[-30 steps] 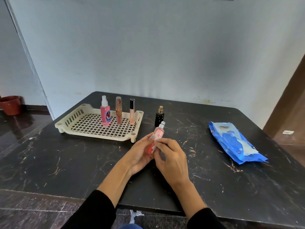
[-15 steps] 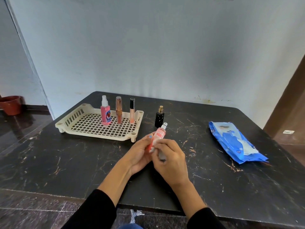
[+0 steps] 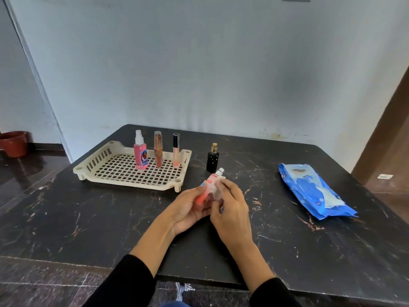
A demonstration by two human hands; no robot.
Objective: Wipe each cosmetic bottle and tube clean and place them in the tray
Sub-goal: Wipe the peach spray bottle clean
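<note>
Above the table, the left hand grips a pink bottle while the right hand pinches a wipe against it. Wiping is underway; next, probably standing it in the tray.

- Spray bottles: 3 — pink bottle, black bottle, coral bottle
- Cosmetic tubes: 2 — rose-gold tube, black-capped tube
- Tray: 1
- Wipes packet: 1
- Wipe: 1
- Counter: 1
- Hands: 2 — left hand, right hand
- Plant pot: 1
</note>
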